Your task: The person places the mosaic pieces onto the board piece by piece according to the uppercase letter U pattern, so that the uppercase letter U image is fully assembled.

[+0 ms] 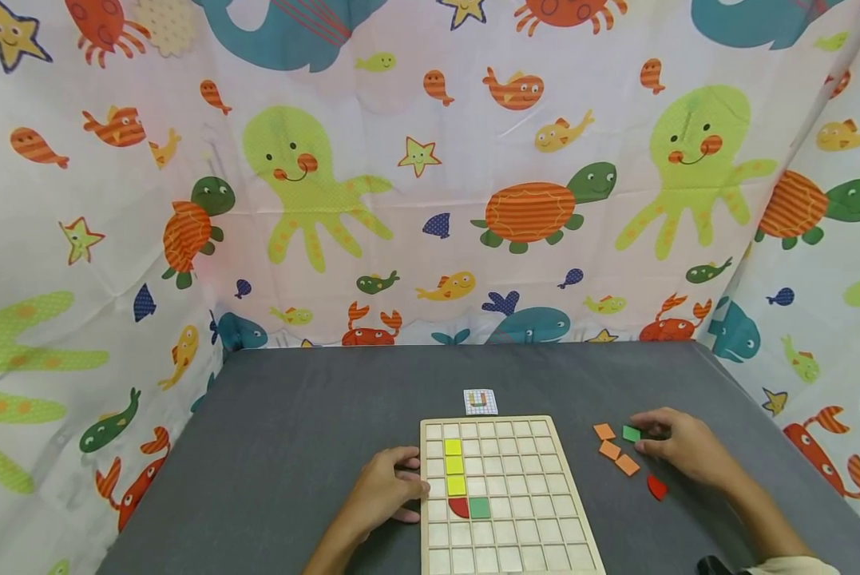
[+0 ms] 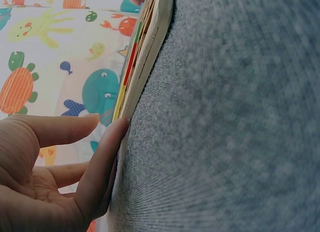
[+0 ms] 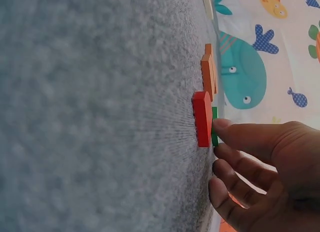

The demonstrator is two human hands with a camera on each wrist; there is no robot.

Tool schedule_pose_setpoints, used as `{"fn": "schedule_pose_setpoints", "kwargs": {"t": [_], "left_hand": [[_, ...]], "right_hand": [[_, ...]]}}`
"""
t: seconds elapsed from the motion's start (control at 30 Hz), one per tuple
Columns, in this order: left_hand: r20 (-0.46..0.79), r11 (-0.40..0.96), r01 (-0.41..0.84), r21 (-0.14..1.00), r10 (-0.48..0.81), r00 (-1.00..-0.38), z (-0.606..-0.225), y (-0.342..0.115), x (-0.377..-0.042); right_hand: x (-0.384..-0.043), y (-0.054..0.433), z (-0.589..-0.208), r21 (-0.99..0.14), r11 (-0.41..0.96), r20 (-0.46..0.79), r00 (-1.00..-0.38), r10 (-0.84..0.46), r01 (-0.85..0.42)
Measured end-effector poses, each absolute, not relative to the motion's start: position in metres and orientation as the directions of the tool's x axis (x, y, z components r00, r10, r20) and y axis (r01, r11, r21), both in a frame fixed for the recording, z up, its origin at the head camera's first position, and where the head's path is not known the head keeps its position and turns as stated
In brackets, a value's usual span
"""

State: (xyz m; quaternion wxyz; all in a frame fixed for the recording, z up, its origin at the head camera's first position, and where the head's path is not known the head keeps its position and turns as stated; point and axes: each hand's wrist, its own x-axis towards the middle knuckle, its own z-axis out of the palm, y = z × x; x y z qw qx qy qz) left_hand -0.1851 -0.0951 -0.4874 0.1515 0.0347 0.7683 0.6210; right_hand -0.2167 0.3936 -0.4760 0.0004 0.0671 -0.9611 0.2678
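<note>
At the near side, the board [image 1: 526,487] is laid on the grey table [image 1: 315,399]; its near edge is not seen. Its left edge is touched by the left hand [image 1: 382,491], by which nothing is clasped. On the board, a green square [image 1: 479,508] and, to its left, a red quarter [image 1: 459,508] are set; beyond the quarter, three yellow tiles [image 1: 454,465] are lined up. If the board is pushed, these pieces could perhaps be shaken. To the right, a loose red piece [image 1: 656,487] is found near the right hand [image 1: 684,447], and could be brushed by it. Well apart from the left hand, a green tile [image 1: 631,434] is pinched there by thumb and forefinger; because it is thin, a slip is possible. Whether it is lifted cannot be told. Just to its left, three orange tiles [image 1: 609,450] are scattered and could be knocked by careless fingers. Farther, a card [image 1: 481,402] is placed, then the patterned curtain [image 1: 415,231] is hung.
</note>
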Motion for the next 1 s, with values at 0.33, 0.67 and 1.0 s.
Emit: {"fn": "schedule_pose_setpoints", "kwargs": {"t": [0.33,0.67,1.0], "left_hand": [[-0.2,0.229,-0.145,0.963,0.243,-0.949,-0.487,-0.095,-0.185],[-0.19,0.224,-0.136,0.965,0.24,-0.952,-0.487,-0.095,-0.185],[-0.192,0.231,-0.137,0.963,0.233,-0.953,-0.487,-0.094,-0.186]], "right_hand": [[-0.222,0.395,-0.478,-0.476,0.864,0.049,-0.986,-0.16,-0.164],[-0.213,0.389,-0.474,-0.484,0.86,0.048,-0.986,-0.158,-0.161],[-0.201,0.359,-0.474,-0.509,0.827,0.135,-0.971,-0.199,-0.24]]}}
